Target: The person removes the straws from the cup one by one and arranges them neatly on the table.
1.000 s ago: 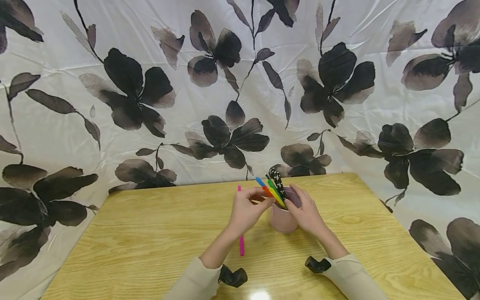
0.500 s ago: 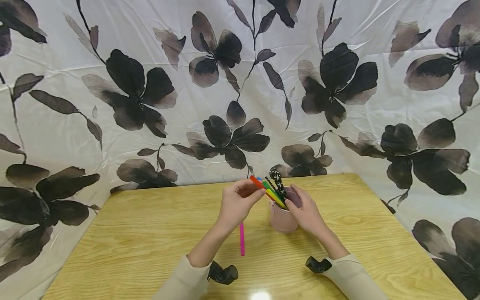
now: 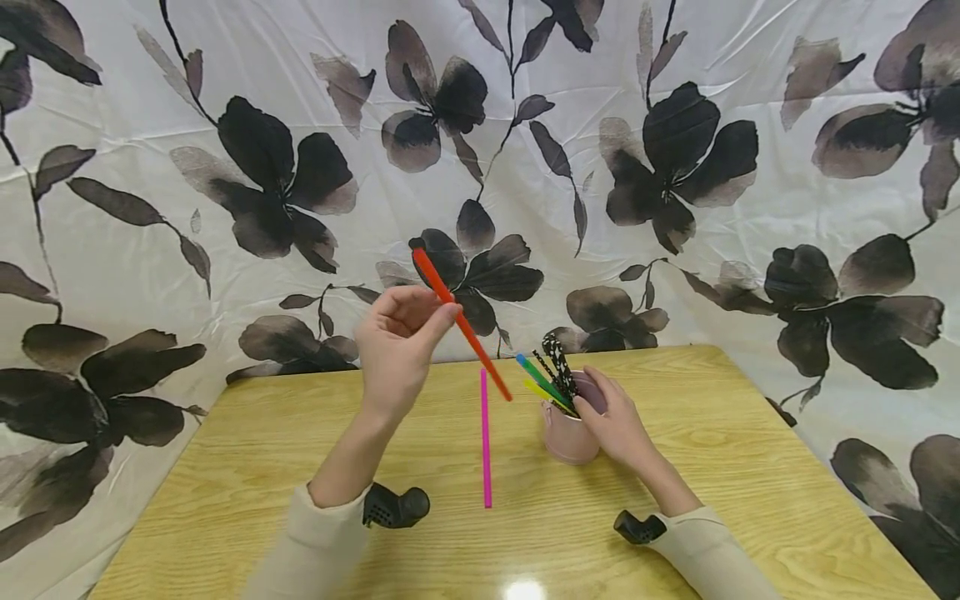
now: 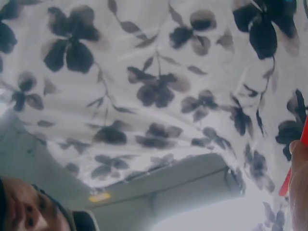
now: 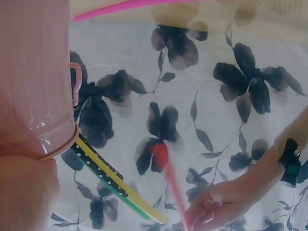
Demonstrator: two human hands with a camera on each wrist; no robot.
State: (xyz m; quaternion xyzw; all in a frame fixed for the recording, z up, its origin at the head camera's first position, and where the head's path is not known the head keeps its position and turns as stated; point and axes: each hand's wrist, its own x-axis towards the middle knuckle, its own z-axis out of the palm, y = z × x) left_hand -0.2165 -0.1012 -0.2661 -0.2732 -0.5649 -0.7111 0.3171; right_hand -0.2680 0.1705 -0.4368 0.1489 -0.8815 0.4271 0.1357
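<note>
My left hand [image 3: 397, 350] pinches a long red straw [image 3: 468, 333] between thumb and fingers, raised above the table to the left of a pink pail-like cup [image 3: 568, 437]. The straw slants down toward the right. In the left wrist view only a bit of the red straw [image 4: 285, 185] and the thumb [image 4: 299, 178] show at the right edge. My right hand [image 3: 618, 425] grips the cup at its rim, on the right side. Blue-tipped, green and yellow straws [image 3: 538, 390] lean left out of the cup, beside black straws with white dots [image 3: 558, 362].
A magenta straw [image 3: 486, 442] lies lengthwise on the wooden table [image 3: 262, 467], left of the cup. Behind the table hangs a white cloth [image 3: 540, 208] with dark flowers. A black camera [image 3: 397, 507] sits on each wrist.
My left hand has drawn the red straw out of the cup and moved up and left with it. The right hand keeps its hold on the cup.
</note>
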